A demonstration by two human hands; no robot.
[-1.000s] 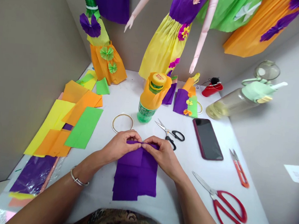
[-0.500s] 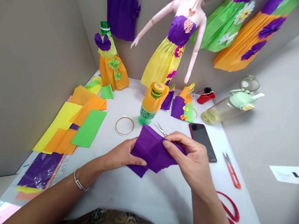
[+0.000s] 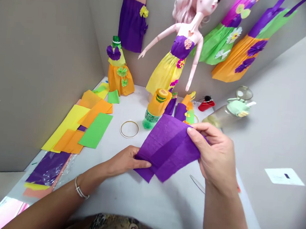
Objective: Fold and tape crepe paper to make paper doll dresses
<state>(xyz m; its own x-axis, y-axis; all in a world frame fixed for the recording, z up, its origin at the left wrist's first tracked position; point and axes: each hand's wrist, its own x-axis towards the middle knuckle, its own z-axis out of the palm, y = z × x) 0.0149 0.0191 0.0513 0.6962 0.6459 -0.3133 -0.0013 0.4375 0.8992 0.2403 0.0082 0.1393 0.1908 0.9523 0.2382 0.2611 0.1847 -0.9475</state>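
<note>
purple paper [image 3: 170,147] pinched between left fingers [image 3: 141,163] and, seemingly, right fingers [image 3: 197,137].

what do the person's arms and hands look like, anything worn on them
Both forearms are bare, with no sleeves and no gloves. The left hand has a thin silver bangle at the wrist. The right hand shows no ring, watch or band. The fingernails look short and unpainted.

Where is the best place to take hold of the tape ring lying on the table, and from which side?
Probably from above, pinching the near rim of the tape ring: it lies flat, its middle is open, and the green bottle stands close on its right.
</note>
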